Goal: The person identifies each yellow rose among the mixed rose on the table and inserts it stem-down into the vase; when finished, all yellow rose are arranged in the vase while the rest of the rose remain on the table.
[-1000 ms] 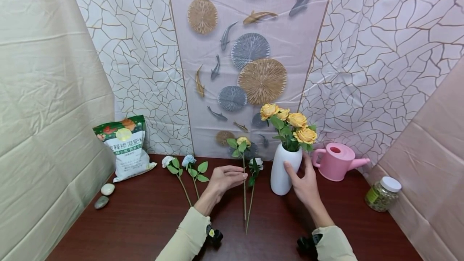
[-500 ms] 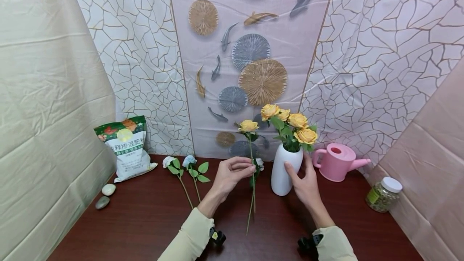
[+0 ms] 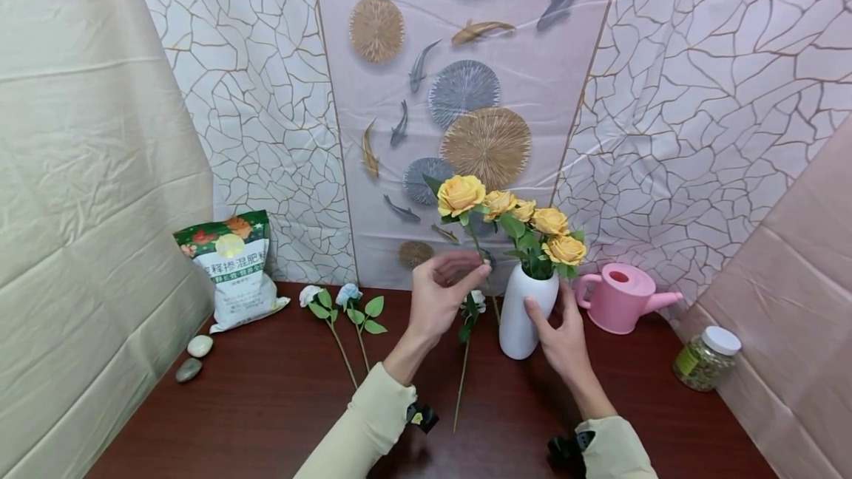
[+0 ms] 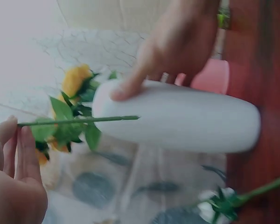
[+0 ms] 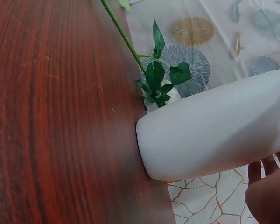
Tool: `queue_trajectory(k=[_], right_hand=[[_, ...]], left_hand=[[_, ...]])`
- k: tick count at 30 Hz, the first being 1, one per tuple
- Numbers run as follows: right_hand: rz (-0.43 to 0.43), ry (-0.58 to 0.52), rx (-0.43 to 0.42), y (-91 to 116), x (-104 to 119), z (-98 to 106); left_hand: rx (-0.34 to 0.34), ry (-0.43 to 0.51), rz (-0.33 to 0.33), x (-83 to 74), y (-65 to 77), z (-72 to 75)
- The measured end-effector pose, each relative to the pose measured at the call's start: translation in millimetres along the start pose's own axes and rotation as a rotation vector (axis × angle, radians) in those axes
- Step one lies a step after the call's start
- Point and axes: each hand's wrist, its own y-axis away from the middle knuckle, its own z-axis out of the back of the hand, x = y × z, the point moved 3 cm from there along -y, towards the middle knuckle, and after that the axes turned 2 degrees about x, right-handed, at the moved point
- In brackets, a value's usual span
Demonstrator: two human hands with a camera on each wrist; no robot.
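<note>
My left hand (image 3: 435, 294) pinches the stem of a yellow rose (image 3: 461, 195) between thumb and fingers, holding it upright just left of the vase. In the left wrist view the lower end of the stem (image 4: 116, 118) shows in front of the white vase (image 4: 177, 122). The vase (image 3: 521, 314) stands on the table and holds several yellow roses (image 3: 551, 221). Around its right side my right hand (image 3: 562, 331) grips it, thumb on the front. A white rose (image 3: 474, 302) with a green stem lies on the table between both hands.
A white rose (image 3: 309, 296) and a blue rose (image 3: 348, 294) lie to the left. Beyond them are a fertilizer bag (image 3: 239, 279) and two stones (image 3: 199, 346). On the right stand a pink watering can (image 3: 619, 298) and a lidded jar (image 3: 707, 358).
My left hand has lifted the yellow rose off the table area and carried it up and right, close to the vase. My right hand keeps its grip on the vase.
</note>
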Motion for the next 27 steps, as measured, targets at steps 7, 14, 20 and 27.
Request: queue_trajectory(k=[7,14,20,27], right_hand=[[0.006,-0.005,-0.006,-0.1,0.4,0.7],[0.012,-0.019,-0.006,0.3,1.2,1.2],[0.004,-0.006,-0.003,0.7,0.9,1.7],[0.012,-0.001,-0.003,0.3,1.5,1.2]], left_hand=[[-0.110,0.078,-0.138,-22.0,-18.2,-17.3],[-0.196,0.102,-0.210,-25.3,-27.4,-26.6],[-0.202,0.100,-0.177,-17.8,-30.6,-34.9],[-0.213,0.063,-0.117,-4.5,-28.9,-41.5]])
